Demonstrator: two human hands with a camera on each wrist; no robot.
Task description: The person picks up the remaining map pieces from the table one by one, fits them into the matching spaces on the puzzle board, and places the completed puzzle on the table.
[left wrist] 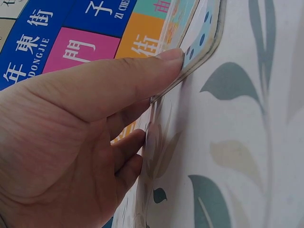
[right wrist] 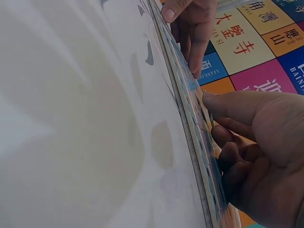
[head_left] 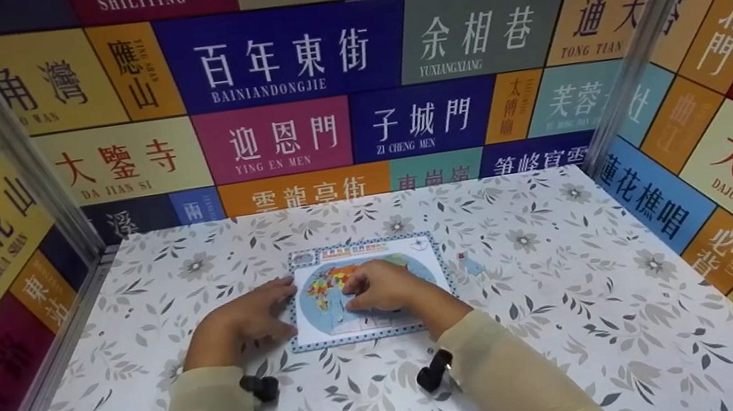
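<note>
A world map puzzle board [head_left: 325,320] with a blue dotted border lies flat on the table, its coloured continents partly covered by a hand. My left hand [head_left: 250,318] is at the board's left side, its thumb against the edge near the corner and its other fingers stretched along that side. Over the middle of the map, my right hand [head_left: 385,285] pinches a thin puzzle piece [right wrist: 211,117] between thumb and index finger, seen edge-on in the right wrist view. The remaining right fingers curl close above the map. The piece's face is mostly hidden.
A small light-blue loose piece [head_left: 472,266] lies just right of the board. The table [head_left: 537,346] has a white leaf-patterned cover. Panels of coloured signs [head_left: 281,60] stand behind and at both sides, with metal posts [head_left: 652,43] at the corners.
</note>
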